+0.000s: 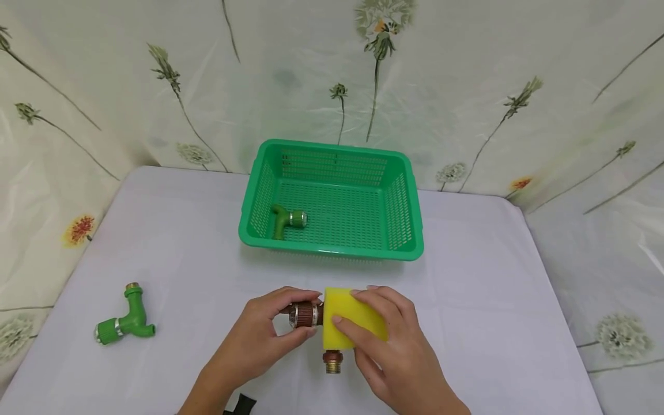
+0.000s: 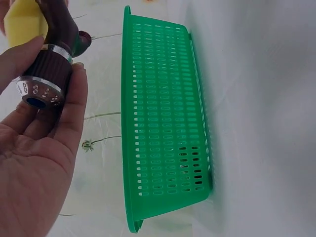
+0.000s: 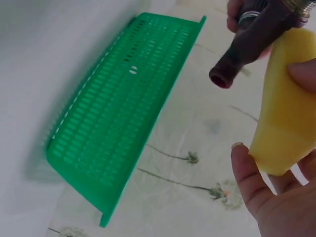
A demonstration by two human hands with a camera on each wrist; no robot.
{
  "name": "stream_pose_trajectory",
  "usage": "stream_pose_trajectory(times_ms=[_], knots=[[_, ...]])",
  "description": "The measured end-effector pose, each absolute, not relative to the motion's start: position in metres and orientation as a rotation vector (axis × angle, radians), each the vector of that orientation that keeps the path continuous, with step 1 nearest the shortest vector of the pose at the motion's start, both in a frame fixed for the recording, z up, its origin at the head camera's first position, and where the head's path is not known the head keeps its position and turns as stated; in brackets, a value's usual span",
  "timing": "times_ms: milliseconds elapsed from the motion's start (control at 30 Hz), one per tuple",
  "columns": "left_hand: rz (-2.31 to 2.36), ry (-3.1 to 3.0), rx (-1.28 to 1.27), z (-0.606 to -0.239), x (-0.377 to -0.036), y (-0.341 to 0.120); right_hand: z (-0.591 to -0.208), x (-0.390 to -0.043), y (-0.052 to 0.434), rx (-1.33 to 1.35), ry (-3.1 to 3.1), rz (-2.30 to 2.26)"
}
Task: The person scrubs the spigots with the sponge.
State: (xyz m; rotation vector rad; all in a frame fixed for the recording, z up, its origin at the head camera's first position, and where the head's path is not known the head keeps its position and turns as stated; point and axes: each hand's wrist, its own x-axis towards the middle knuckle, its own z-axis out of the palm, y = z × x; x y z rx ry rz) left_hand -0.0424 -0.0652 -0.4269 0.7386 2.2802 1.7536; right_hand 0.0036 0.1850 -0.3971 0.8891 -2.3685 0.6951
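Note:
A dark brown plastic tap (image 1: 306, 314) is held up over the near middle of the table. My left hand (image 1: 264, 328) grips it by its ribbed knob (image 2: 49, 69), thumb on one side and fingers on the other. In my right hand (image 1: 396, 346) is a yellow sponge (image 1: 353, 323), pinched between thumb and fingers and laid against the tap's body. Below the sponge the brass-coloured threaded end (image 1: 332, 364) shows. The right wrist view shows the tap's open spout (image 3: 222, 79) beside the sponge. The sponge covers part of the tap in the head view.
Beyond the hands stands a green plastic basket (image 1: 332, 251) with a green tap (image 1: 282, 222) inside, at its left. Another green tap (image 1: 132, 317) lies on the white cloth at the left. A flower-patterned sheet (image 1: 301, 75) hangs behind the table. A small black object (image 1: 244, 404) shows near the left forearm.

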Motion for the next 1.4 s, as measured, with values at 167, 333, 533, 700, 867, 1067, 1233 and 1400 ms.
stream_pose_trajectory(times_ms=[167, 333, 533, 700, 867, 1067, 1233, 1400], knots=[[1.798, 2.239, 0.724, -0.427, -0.043, -0.065, -0.408, -0.001, 0.192, 0.798, -2.394, 0.653], [1.834, 2.217, 0.713, -0.428, -0.043, -0.065, -0.417, -0.003, 0.206, 0.608, -2.455, 0.682], [1.836, 2.223, 0.723, -0.429, -0.043, -0.064, -0.410, 0.006, 0.196, 0.631, -2.412, 0.783], [1.842, 2.212, 0.726, -0.428, -0.042, -0.063, -0.411, 0.008, 0.183, 0.776, -2.387, 0.779], [1.890, 2.170, 0.711, -0.429, -0.040, -0.060, -0.418, 0.003, 0.194, 0.581, -2.533, 0.737], [1.911, 2.168, 0.732, -0.431, -0.039, -0.059, -0.419, 0.000, 0.206, 0.429, -2.577, 0.749], [1.889, 2.184, 0.735, -0.431, -0.039, -0.059, -0.415, 0.004, 0.197, 0.445, -2.507, 0.808], [1.867, 2.193, 0.748, -0.430, -0.038, -0.057, -0.416, 0.003, 0.184, 0.530, -2.450, 0.750]])
